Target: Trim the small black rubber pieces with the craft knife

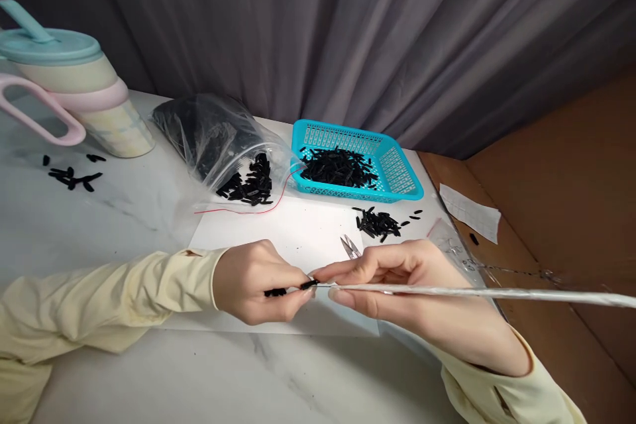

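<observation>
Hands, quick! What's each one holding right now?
Left hand: closed, pinching a small black piece between thumb and fingers.
Right hand: closed, holding the white strand near its thin end.

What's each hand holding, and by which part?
The left hand pinches a small black piece at its fingertips; which part is hard to tell. The right hand pinches a white strand near the end facing the left hand.

A small handcraft corner — home or workshop, the view cannot settle it. A blue basket (401,171) of black pieces (340,167) sits on a marble-patterned table (199,377); behind it hangs a grey curtain (248,26), left of it are a plastic bag (199,136) and a lidded tumbler (84,94) — in front, scissors (350,247).
</observation>
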`<state>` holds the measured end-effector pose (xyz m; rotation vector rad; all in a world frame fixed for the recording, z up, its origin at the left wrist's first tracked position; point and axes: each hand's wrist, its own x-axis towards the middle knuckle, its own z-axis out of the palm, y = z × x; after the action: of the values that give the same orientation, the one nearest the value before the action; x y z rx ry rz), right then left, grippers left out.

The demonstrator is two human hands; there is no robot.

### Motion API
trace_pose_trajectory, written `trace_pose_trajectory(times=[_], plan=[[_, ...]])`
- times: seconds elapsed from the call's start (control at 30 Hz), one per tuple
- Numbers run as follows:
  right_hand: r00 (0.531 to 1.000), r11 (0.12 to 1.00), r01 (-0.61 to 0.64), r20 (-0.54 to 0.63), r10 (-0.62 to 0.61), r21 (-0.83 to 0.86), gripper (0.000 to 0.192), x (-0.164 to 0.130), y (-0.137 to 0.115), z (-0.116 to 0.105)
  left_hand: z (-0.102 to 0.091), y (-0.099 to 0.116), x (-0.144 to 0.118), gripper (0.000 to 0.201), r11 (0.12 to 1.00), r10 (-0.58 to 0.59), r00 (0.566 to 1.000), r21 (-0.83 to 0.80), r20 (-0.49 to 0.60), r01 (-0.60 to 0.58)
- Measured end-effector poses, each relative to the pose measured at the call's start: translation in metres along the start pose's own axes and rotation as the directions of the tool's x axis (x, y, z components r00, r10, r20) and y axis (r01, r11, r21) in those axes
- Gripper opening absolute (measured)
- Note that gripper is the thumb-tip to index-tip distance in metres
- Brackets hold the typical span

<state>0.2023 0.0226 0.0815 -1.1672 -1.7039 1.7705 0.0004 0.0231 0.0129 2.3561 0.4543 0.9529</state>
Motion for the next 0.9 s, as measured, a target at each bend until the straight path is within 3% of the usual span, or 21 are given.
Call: trace_pose_trajectory(times=[0.43, 0.67, 0.9], plan=[[0.998, 0.993, -0.056, 0.01, 0.057, -0.105, 0.019, -0.0049, -0.0037, 0.0004, -0.0041, -0.002, -0.0015, 0.03, 0.985, -0.11, 0.983, -0.115, 0.146, 0.127], [0.999, 0.989, -0.038, 0.0, 0.039, -0.143, 0.014, -0.0054, -0.0053, 0.0019, 0.0017, -0.002, -0.0029, 0.03, 0.974, -0.134, 0.99, -0.18, 0.042, 0.139], [1.0, 0.993, -0.017, 0.009, 0.018, -0.12, 0.01, -0.005, -0.0062, 0.0032, 0.0031, -0.0018, -0.0035, 0.03, 0.97, -0.148, 0.988, -0.191, 0.038, 0.152]])
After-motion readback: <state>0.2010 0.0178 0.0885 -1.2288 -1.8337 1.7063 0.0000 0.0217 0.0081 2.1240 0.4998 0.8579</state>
